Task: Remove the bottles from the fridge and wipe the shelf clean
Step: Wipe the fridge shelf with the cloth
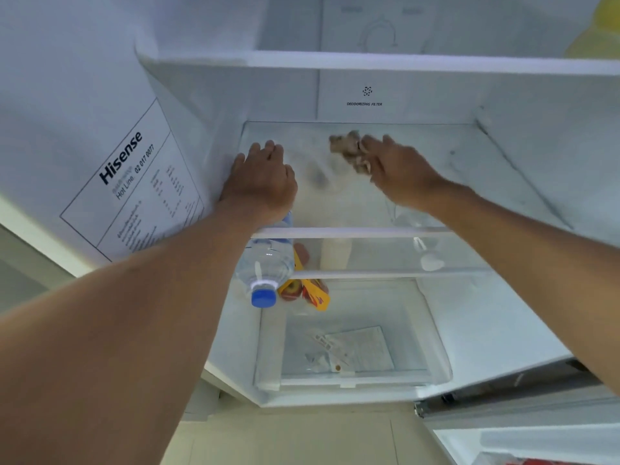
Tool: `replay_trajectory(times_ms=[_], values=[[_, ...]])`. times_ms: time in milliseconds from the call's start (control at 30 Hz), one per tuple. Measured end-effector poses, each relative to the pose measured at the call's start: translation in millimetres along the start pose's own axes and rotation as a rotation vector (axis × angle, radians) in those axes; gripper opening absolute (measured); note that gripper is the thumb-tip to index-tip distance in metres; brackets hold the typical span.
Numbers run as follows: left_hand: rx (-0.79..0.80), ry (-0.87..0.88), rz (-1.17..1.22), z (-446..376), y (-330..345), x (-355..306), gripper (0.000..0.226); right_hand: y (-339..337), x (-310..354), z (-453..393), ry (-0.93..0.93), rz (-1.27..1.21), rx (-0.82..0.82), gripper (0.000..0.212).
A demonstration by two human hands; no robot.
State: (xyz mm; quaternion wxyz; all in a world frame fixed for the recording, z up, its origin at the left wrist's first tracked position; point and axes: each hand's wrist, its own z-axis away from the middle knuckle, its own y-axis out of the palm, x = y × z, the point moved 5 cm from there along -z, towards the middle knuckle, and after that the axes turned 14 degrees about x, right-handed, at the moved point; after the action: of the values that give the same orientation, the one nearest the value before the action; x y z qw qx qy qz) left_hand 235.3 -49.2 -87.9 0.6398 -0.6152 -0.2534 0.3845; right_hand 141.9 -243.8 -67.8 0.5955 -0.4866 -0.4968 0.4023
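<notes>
Both my arms reach into an open white fridge. My left hand (261, 176) rests flat, fingers together, on the left side of the glass shelf (453, 169). My right hand (399, 169) is blurred and grips a crumpled brownish cloth (349, 151) pressed on the middle of that shelf. No bottles stand on this shelf. On the shelf below lies a clear water bottle (266, 263) with a blue cap, its cap pointing toward me.
A yellow and red packet (315, 293) and a red fruit lie beside the bottle. A clear drawer (352, 350) with papers sits at the bottom. An upper shelf edge (369, 60) is overhead, with a yellow object (600, 31) at the top right.
</notes>
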Motion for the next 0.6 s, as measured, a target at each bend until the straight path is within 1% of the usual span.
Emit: replay_trajectory(times_ms=[67, 100, 167, 233, 300, 400, 433, 500, 567, 600], values=[[-0.017, 0.005, -0.018, -0.1, 1.4, 1.3, 0.049, -4.2, -5.0, -38.2, 0.179, 0.011, 0.011, 0.04], [-0.021, 0.008, -0.02, 0.1, 1.1, 1.1, 0.05, -6.1, 1.1, -53.9, 0.216, 0.006, 0.031, 0.042], [-0.026, 0.014, 0.004, 0.3, 1.0, 0.1, 0.049, -5.8, 22.2, -76.8, 0.185, -0.008, 0.066, 0.046], [-0.041, 0.011, 0.026, 2.2, -1.3, -1.1, 0.045, -1.6, 47.6, -81.8, 0.101, 0.037, 0.091, 0.046], [-0.041, -0.019, 0.075, 5.6, -5.7, -2.3, 0.04, 4.0, 65.5, -66.9, 0.057, 0.106, 0.077, 0.043], [-0.04, -0.088, 0.128, 9.9, -11.4, 0.7, 0.038, 12.4, 84.1, -27.0, 0.152, 0.128, 0.027, 0.04], [-0.041, -0.098, 0.131, 11.0, -12.6, 1.2, 0.039, 16.6, 92.6, -10.4, 0.168, 0.125, 0.013, 0.043], [-0.039, -0.093, 0.127, 12.3, -13.8, -0.3, 0.04, 24.9, 104.6, 22.9, 0.11, 0.105, -0.041, 0.053], [-0.031, -0.05, 0.097, 12.4, -11.9, -5.5, 0.036, 28.1, 92.5, 52.1, 0.03, 0.064, -0.057, 0.065], [-0.025, -0.028, 0.081, 11.9, -9.6, -6.8, 0.034, 25.5, 75.5, 62.2, 0.023, 0.067, -0.049, 0.07]])
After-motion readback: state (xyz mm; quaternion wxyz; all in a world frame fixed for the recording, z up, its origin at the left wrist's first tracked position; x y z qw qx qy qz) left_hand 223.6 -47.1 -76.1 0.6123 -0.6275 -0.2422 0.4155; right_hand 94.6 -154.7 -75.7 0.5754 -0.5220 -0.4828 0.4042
